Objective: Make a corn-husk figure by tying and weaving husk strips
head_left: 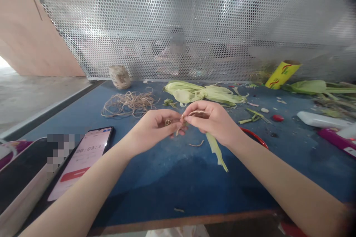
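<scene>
My left hand (155,129) and my right hand (213,120) meet at the middle of the table, fingertips pinched together. A thin piece of twine (167,122) curls out between the left fingers. In the right hand is a small brownish fibrous bundle (200,114), mostly covered by the fingers. Below that hand a pale green strip of corn husk (217,151) reaches down toward the table; whether it joins the bundle is hidden. Just beyond the hands lie a bundle of corn husks (191,92) and, to the left, a tangled heap of twine (129,104).
A phone (83,159) showing a timer lies at left, beside another dark device (25,174). A wrapped roll (119,76) and a yellow tube (283,75) stand at the back, before a perforated metal screen (194,14). Scraps and a red curved handle (254,137) lie right.
</scene>
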`<state>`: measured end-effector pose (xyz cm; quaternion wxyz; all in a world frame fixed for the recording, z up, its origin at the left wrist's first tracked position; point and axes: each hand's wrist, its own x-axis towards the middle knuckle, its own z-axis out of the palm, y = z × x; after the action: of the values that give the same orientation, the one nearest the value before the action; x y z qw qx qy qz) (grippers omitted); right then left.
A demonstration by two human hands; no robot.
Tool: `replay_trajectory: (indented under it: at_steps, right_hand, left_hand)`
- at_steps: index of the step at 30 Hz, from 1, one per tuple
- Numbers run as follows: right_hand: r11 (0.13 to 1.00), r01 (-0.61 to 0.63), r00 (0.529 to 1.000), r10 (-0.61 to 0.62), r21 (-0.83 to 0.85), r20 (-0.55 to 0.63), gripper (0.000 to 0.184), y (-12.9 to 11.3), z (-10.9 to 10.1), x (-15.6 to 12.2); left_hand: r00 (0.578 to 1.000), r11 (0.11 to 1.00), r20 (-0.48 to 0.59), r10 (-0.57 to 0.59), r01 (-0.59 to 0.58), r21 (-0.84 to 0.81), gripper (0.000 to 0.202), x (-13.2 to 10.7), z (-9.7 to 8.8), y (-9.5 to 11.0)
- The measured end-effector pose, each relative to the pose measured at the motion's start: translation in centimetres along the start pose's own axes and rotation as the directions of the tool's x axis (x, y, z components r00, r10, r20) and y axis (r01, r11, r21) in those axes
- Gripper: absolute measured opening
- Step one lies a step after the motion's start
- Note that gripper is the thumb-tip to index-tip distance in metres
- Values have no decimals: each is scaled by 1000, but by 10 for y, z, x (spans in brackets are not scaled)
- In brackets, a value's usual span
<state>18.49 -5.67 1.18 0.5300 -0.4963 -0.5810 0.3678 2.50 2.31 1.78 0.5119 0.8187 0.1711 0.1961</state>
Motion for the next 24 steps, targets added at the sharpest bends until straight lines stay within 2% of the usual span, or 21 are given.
replay_trajectory:
  at_steps: [3,5,8,12,15,19,22,24]
  right_hand:
    - [997,35,999,-35,-72,1,5,-4,-1,-1]
    - [990,69,998,-69,-120,4,5,-6,-2,-2]
    - [975,109,994,-113,-192,-7,5,-5,-2,-2]
    - [939,168,977,-199,-300,-77,4,2,2,-4]
    - [885,220,946,-296,-411,-132,8,7,6,-7]
    - [798,169,926,-329,-579,-184,15,7,9,-8]
    - [746,172,915,-363,-643,-176,21,6,9,-6]
    - [680,205,895,-421,-704,-146,17,6,9,-5]
  left_hand:
    - [998,992,-13,-56,54,-117,9,0,-1,-1]
    - [996,988,-36,-79,73,-134,8,-1,-1,-2]
    - [992,989,-69,-104,96,-110,12,-2,-1,-1]
    - [983,992,-133,-127,124,-34,14,-2,2,1]
    - [980,995,-174,-97,102,22,16,-1,4,0]
    - [973,985,-232,12,28,170,13,-1,7,-5]
    - [967,967,-245,73,-8,256,10,-2,9,-8]
    - [968,965,-241,69,-4,262,9,-3,10,-8]
